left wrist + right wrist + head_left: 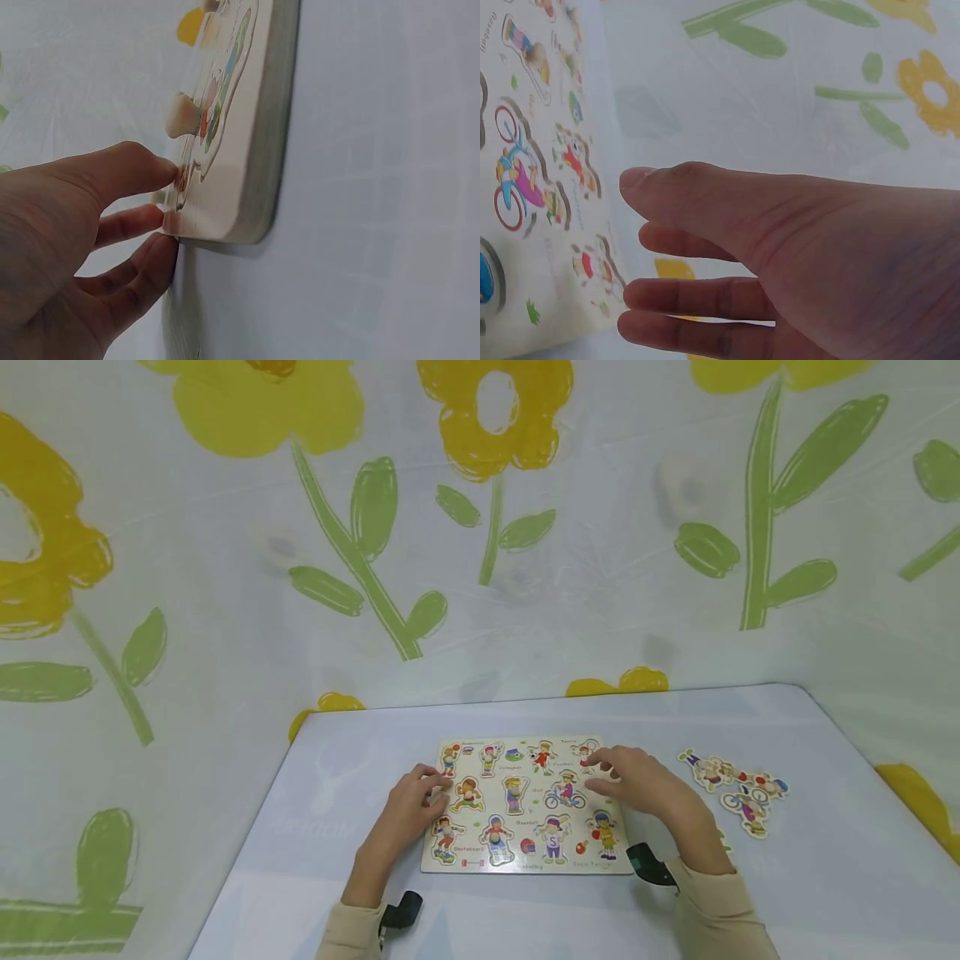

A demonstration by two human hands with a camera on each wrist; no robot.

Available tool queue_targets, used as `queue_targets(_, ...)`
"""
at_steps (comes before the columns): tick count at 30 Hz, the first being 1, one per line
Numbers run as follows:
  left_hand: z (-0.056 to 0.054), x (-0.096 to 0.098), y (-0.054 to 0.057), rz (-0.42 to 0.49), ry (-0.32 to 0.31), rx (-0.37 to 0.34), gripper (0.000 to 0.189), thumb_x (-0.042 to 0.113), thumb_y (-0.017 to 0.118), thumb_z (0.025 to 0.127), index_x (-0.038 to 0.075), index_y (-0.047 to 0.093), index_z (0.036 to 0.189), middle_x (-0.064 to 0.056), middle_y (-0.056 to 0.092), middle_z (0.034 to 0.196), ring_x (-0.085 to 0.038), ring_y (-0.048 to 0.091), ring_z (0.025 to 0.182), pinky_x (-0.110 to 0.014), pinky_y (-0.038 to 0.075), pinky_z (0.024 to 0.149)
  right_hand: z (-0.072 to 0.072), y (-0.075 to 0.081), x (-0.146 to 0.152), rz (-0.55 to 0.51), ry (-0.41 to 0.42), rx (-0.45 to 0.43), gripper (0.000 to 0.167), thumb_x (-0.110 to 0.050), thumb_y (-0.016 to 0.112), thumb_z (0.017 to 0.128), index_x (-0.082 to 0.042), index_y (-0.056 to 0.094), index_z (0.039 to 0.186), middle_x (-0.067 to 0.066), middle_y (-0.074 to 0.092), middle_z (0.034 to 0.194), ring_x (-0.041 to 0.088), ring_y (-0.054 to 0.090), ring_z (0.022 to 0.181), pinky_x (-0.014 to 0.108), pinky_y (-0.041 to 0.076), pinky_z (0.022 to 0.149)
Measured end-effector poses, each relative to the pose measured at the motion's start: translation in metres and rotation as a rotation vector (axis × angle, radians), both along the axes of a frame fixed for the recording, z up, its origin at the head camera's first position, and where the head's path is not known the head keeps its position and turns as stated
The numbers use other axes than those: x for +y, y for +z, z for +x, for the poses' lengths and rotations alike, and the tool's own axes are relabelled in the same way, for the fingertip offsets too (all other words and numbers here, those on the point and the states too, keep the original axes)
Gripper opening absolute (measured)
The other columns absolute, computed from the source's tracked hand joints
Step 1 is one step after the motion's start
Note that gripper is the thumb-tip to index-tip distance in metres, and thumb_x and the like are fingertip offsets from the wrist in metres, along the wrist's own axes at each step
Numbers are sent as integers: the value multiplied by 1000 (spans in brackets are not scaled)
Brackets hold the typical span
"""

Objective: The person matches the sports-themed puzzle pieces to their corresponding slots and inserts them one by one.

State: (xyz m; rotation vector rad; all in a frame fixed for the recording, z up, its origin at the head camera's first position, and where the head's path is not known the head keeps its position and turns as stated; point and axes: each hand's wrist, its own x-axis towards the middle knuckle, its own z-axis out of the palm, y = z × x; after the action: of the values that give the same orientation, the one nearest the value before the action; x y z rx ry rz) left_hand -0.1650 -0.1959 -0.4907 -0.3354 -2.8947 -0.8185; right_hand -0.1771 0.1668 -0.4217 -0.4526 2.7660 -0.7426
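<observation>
A wooden puzzle board with printed figures of children at sports lies on the table. My left hand is at its left edge; the left wrist view shows the thumb and fingers close around that edge, apparently touching it. A piece with a pale knob sits in the board beside the thumb. Over the board's right side hovers my right hand, fingers spread and nothing held, near the cyclist picture. In the right wrist view, the cyclist's recess shows without a knob.
Several loose puzzle pieces lie in an overlapping group on the table, right of the right hand. Part of another piece peeks out beside the right forearm. A flower-printed cloth hangs behind the white table.
</observation>
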Motion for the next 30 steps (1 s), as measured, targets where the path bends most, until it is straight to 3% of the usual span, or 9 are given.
queue_targets(6, 0, 1, 1, 7, -5, 4, 21, 16, 74, 85, 14, 74, 106, -3, 63, 111, -11, 49, 79, -23, 41, 68, -1, 3, 11, 2, -49, -12, 42, -31, 68, 91, -8, 62, 126, 14, 66, 117, 30, 61, 106, 46, 53, 87)
queue_targets(30, 0, 0, 1, 24, -10, 4, 20, 15, 74, 85, 13, 75, 105, -3, 62, 109, -12, 51, 81, -23, 44, 70, -3, 7, 44, 12, -97, -8, 46, -24, 72, 88, -4, 60, 127, 21, 64, 119, 35, 60, 106, 49, 53, 87)
